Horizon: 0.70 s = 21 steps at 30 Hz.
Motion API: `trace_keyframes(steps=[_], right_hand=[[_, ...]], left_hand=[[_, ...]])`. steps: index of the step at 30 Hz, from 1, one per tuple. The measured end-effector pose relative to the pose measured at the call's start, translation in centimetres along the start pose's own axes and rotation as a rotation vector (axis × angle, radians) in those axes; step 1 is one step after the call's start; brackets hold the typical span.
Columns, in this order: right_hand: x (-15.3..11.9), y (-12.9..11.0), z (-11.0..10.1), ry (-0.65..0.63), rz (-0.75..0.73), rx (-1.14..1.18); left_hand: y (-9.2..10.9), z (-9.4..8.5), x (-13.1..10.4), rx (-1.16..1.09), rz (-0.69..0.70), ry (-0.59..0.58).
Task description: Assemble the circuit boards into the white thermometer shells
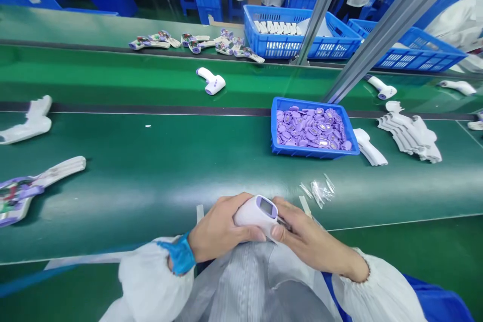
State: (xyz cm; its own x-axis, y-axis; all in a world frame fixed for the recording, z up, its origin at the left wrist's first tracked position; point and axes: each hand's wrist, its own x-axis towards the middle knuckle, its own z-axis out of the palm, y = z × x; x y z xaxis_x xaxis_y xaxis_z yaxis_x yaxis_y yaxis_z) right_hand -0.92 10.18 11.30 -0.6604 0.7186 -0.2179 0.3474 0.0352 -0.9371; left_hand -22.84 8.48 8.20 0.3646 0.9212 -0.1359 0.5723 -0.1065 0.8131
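Close to my body, over the front edge of the green worktop, I hold a white and purple handheld thermometer with a small grey display facing up. My left hand, with a blue band at the wrist, is wrapped round its left side. My right hand grips the right side, its thumb on the white casing. Something thin and dark shows by the right fingers, too small to make out. Part of the casing is hidden under both hands.
A blue tray holds many purple parts. White shell halves are stacked at right; clear slivers lie nearer. An opened thermometer half lies left. Behind, a green conveyor carries finished-looking thermometers, and a metal post slants across. People sit beyond.
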Motion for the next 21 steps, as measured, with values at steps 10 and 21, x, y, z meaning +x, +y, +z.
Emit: trace_keyframes(steps=[10,21], right_hand=[[8.0,-2.7,4.9,0.779,-0.196,-0.561],[6.1,-2.3,0.3,0.213,0.269,0.264]], left_hand=[[2.0,-0.6,1.9,0.128,0.017,-0.021],[0.8,-3.1,1.0,-0.284,-0.234,0.124]])
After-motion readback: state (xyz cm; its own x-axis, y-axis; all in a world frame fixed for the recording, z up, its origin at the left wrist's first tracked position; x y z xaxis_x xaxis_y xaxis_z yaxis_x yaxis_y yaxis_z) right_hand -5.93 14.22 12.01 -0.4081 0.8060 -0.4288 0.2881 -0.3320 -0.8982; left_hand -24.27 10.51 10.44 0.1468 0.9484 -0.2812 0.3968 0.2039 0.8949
